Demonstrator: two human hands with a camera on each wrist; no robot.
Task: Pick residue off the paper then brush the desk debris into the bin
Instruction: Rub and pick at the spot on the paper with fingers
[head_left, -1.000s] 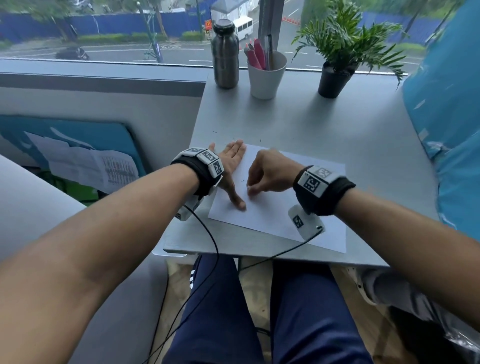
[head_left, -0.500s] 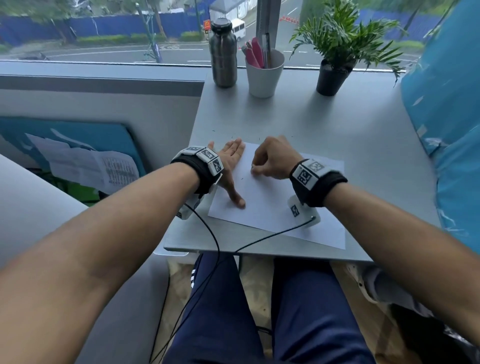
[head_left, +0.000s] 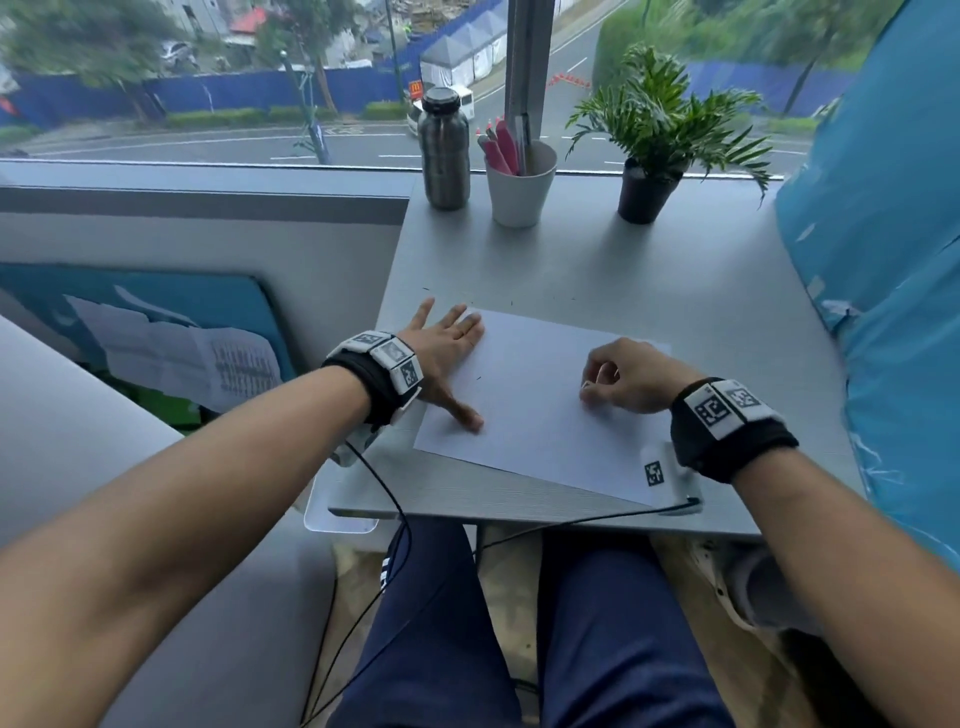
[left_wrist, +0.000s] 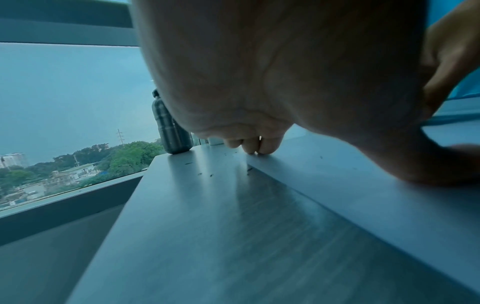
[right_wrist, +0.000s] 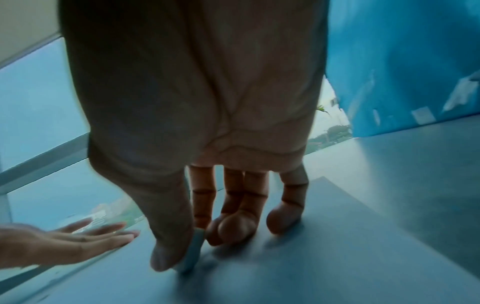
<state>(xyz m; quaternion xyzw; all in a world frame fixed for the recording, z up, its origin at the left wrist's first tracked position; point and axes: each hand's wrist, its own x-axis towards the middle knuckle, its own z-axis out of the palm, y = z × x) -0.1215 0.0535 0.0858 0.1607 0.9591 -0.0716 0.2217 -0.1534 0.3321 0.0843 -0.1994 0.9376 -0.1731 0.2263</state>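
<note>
Currently the left hand (head_left: 441, 353) is lying flat on the left edge of the white paper (head_left: 524, 395), fingers straight and spread, thumb stretched out across the sheet toward the near side. Its fingertips (left_wrist: 255, 147) are pressing down at the paper's far-left corner; nothing is being held in it.

Right hand (head_left: 631, 376) is sitting on the right half of the paper with fingers curled under. In the right wrist view the thumb and index finger (right_wrist: 202, 207) are meeting at their tips, just above or on the sheet. Cannot tell whether anything is pinched between them; whatever might be there is too small and blurred to resolve. Remaining fingers are curling inward, tips resting near the paper surface.

Paper is lying slightly skewed on the grey desk (head_left: 623, 270), near the front edge, between both hands. Small dark specks of debris (left_wrist: 205, 174) are showing on the bare desk just beyond the paper's far-left corner; a single dark speck is also showing on the sheet near the left thumb.

Along the far edge by the window a steel bottle (head_left: 444, 150), a white cup (head_left: 519, 189) holding pens and a potted plant (head_left: 654, 135) are standing in a row, well apart from the paper.
</note>
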